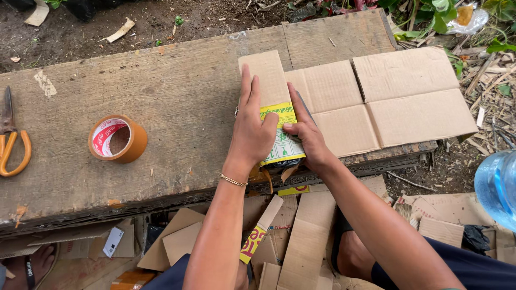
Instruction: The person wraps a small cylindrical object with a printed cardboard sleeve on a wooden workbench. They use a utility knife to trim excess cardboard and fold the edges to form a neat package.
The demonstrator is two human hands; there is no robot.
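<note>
Both hands, left hand [252, 129] and right hand [307, 134], press flat, open-palmed, on flattened cardboard box [371, 102]; tape roll [117, 139] and scissors [12, 140] lie well apart on plank [161, 75].

Open worktop [177, 91] between the tape roll [117, 139] and the hands: unobstructed passage. Tape roll well apart to the left; scissors [11, 142] at the far left edge. Right half blocked by flattened cardboard [398, 96], lying low and overhanging the right end. Back-left corner bare. Below the near edge, cardboard scraps [301, 236] crowding the ground. Blue water bottle [497, 185] off the right side.
</note>
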